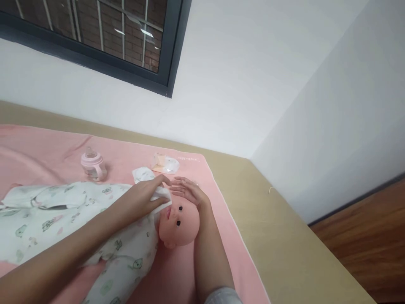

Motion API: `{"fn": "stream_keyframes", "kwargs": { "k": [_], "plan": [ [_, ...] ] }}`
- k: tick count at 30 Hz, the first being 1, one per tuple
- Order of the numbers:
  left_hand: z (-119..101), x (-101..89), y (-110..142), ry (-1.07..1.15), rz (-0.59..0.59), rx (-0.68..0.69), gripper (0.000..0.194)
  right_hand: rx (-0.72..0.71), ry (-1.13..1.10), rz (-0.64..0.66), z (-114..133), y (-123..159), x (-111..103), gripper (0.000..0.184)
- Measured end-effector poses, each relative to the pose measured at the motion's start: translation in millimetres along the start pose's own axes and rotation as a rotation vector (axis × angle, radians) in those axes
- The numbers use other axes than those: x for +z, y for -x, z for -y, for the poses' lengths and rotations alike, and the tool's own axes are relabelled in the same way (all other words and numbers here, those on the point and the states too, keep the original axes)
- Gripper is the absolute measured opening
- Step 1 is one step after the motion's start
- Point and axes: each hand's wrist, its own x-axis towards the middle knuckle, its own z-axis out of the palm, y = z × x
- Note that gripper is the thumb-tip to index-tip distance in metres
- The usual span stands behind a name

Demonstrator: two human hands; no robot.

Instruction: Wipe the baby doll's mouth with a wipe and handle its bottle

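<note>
A baby doll [179, 221] lies on a pink blanket [41, 152], head to the right, dressed in a white printed sleepsuit [47, 215]. My left hand [144, 198] presses a small white wipe [163, 195] against the doll's cheek and chin, fingers curled on it. My right hand [188, 191] rests flat on the top of the doll's head, fingers stretched out toward the left hand.
A pink baby bottle [93, 164] stands on the blanket behind the doll. A folded white cloth [142, 174] and a small packet [164, 164] lie near the blanket's far edge. The tan mattress [284, 236] ends at white walls; wooden floor [373, 245] lies right.
</note>
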Motion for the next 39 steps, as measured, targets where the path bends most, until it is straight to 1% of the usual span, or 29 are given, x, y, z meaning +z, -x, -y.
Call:
{"fn": "stream_keyframes", "kwargs": {
  "k": [2,4,6,9,11,13,16,18,21,23,27,29,31,33,35,36,39],
  "plan": [
    [8,-4.8,-1,-0.011,-0.021,-0.029,0.037,-0.028,0.059,0.041,14,8,3,0.031],
    [16,-8.4,-2,-0.019,-0.032,-0.049,0.04,-0.053,0.157,0.114,34,18,11,0.031],
    [21,-9.7,-5,0.004,-0.039,-0.04,0.043,-0.064,0.316,0.214,56,28,25,0.033],
    [25,-8.1,-8,0.043,-0.013,-0.022,0.046,-0.078,0.567,0.328,82,40,53,0.034],
    [26,-6.7,-9,0.054,0.008,-0.01,0.047,-0.055,0.688,0.369,91,45,71,0.035],
    [27,-6.6,-10,0.061,0.015,0.012,0.045,-0.026,0.763,0.37,94,46,84,0.036],
    [29,-11.0,-11,0.085,0.019,0.06,0.04,-0.025,0.794,0.325,92,44,93,0.036],
    [31,-17.1,-12,0.126,0.035,0.066,0.035,-0.049,0.793,0.269,90,42,94,0.034],
    [36,-30.0,-12,0.244,0.071,-0.002,0.032,-0.082,0.772,0.143,87,39,90,0.035],
    [42,-40.7,-12,0.312,0.054,-0.032,0.033,-0.089,0.741,0.053,85,38,85,0.036],
    [54,-65.0,-9,0.328,-0.082,-0.057,0.03,-0.111,0.65,-0.143,76,32,64,0.036],
    [59,-76.3,-5,0.313,-0.151,-0.093,0.029,-0.129,0.598,-0.235,70,27,49,0.037],
    [65,-85.7,-2,0.304,-0.2,-0.143,0.031,-0.139,0.561,-0.295,63,19,36,0.037],
    [72,-93.3,0,0.308,-0.243,-0.194,0.034,-0.148,0.53,-0.327,56,8,26,0.037],
    [80,-100.0,3,0.312,-0.293,-0.219,0.036,-0.161,0.48,-0.329,48,-3,22,0.038],
    [84,-103.2,4,0.314,-0.317,-0.232,0.036,-0.165,0.444,-0.316,44,-8,22,0.04],
    [92,-112.0,10,0.328,-0.366,-0.271,0.036,-0.138,0.315,-0.222,29,-22,27,0.051]
  ]
}}
